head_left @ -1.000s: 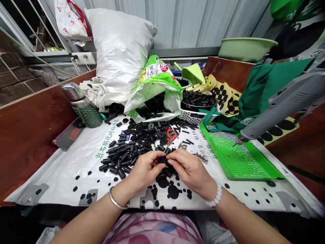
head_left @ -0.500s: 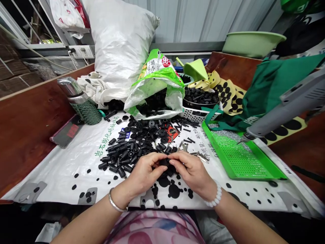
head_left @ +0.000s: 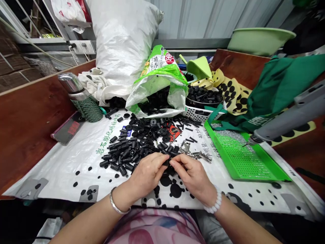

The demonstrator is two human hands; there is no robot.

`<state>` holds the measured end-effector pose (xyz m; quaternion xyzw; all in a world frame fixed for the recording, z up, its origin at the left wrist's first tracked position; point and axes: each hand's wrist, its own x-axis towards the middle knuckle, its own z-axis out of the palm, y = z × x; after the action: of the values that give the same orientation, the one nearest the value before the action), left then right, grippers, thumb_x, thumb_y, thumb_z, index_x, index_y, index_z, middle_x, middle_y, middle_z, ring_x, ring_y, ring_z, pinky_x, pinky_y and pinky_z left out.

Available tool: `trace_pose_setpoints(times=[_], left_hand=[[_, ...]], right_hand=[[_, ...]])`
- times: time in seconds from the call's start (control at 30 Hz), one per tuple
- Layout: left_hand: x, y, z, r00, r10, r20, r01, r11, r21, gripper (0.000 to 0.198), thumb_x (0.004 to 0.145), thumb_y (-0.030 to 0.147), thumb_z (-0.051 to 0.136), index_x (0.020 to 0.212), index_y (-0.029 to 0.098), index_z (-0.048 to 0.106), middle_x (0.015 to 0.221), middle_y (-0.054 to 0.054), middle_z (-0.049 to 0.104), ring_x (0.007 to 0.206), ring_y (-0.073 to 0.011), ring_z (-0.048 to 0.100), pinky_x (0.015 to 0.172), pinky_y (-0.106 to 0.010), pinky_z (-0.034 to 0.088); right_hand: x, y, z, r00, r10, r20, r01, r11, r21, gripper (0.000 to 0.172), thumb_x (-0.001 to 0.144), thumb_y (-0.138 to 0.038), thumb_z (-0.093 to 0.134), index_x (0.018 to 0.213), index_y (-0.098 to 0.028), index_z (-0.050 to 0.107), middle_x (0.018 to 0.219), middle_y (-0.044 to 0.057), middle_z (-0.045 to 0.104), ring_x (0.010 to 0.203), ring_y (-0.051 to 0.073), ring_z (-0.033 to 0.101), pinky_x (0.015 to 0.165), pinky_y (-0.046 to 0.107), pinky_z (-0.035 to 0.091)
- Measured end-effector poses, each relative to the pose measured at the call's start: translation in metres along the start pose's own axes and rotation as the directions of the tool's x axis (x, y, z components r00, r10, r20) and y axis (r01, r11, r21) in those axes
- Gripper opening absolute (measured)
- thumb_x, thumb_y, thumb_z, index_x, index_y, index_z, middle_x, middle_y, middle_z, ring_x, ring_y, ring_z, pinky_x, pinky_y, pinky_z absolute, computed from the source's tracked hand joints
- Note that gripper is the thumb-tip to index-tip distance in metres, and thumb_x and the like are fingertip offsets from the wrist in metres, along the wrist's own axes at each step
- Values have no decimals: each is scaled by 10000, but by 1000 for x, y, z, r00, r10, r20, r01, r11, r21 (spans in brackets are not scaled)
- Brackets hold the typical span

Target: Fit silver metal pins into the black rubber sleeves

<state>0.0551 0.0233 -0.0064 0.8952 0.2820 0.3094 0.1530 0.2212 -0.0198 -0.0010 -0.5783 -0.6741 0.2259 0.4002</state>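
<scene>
My left hand (head_left: 149, 171) is closed, its thumb and fingers pinching a small black plastic part (head_left: 167, 162) at the front of the pile. Close against it, my right hand (head_left: 191, 173) has thumb and forefinger pressed together at the same part. The fingers cover most of this part, so its exact kind cannot be told. Just beyond my hands spreads a heap of black plastic parts (head_left: 132, 149), with tubes, round discs and thin pins. Small flat metal pieces (head_left: 200, 155) lie right of the heap.
At right, a green tray (head_left: 243, 166) holds tiny silvery pieces, with a grey electric screwdriver (head_left: 281, 118) over it. Behind the heap lies an open green-white bag (head_left: 157, 91) of black parts. A thermos (head_left: 83, 101) and a phone (head_left: 68, 128) are at left.
The view has shifted slightly. My hands stay together over the pile; the left fingers have curled in a little around the black part.
</scene>
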Motion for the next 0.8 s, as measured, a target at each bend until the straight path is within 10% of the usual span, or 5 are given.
trace_pose_setpoints(times=[0.13, 0.23, 0.43, 0.67, 0.8], left_hand=[[-1, 2, 3, 997, 66, -48, -59, 988, 140, 268, 855, 138, 455, 1106, 112, 545, 1012, -115, 640, 914, -193, 601, 799, -335, 530], [0, 2, 2, 994, 82, -69, -73, 989, 128, 268, 860, 135, 443, 1100, 99, 556, 1001, -125, 644, 912, -197, 605, 794, -333, 530], [0, 7, -8, 992, -123, 36, 128, 928, -350, 249, 824, 189, 535, 1063, 159, 601, 979, -80, 665, 879, -169, 611, 791, -305, 507], [6, 20, -6, 873, -402, 277, 398, 256, -881, 277, 758, 265, 627, 982, 147, 515, 750, -25, 647, 629, -115, 616, 600, -235, 506], [8, 22, -1, 872, -404, 276, 353, 129, -927, 275, 774, 302, 617, 916, 165, 426, 640, 12, 633, 550, -102, 605, 555, -224, 498]], right_hand=[[-4, 0, 5, 996, 85, 13, -86, 994, 68, 220, 876, -311, 452, 717, -185, 539, 563, -27, 517, 489, 104, 463, 462, 213, 387], [-8, -3, 6, 996, -70, -53, 67, 996, -57, 197, 882, -257, 439, 734, -176, 541, 618, -1, 543, 546, 117, 499, 522, 231, 407], [-6, -7, -3, 944, -318, -84, 300, 937, -179, 155, 872, -175, 435, 765, -182, 547, 642, 20, 553, 593, 136, 530, 550, 252, 418], [-8, -7, -9, 962, -201, -185, 220, 972, 88, 86, 842, -238, 523, 865, -186, 588, 705, 17, 585, 603, 126, 558, 535, 249, 458], [-16, -5, -6, 955, -164, -245, 211, 961, 179, 200, 832, -208, 529, 1026, -189, 575, 822, 44, 576, 759, 160, 570, 676, 310, 484]])
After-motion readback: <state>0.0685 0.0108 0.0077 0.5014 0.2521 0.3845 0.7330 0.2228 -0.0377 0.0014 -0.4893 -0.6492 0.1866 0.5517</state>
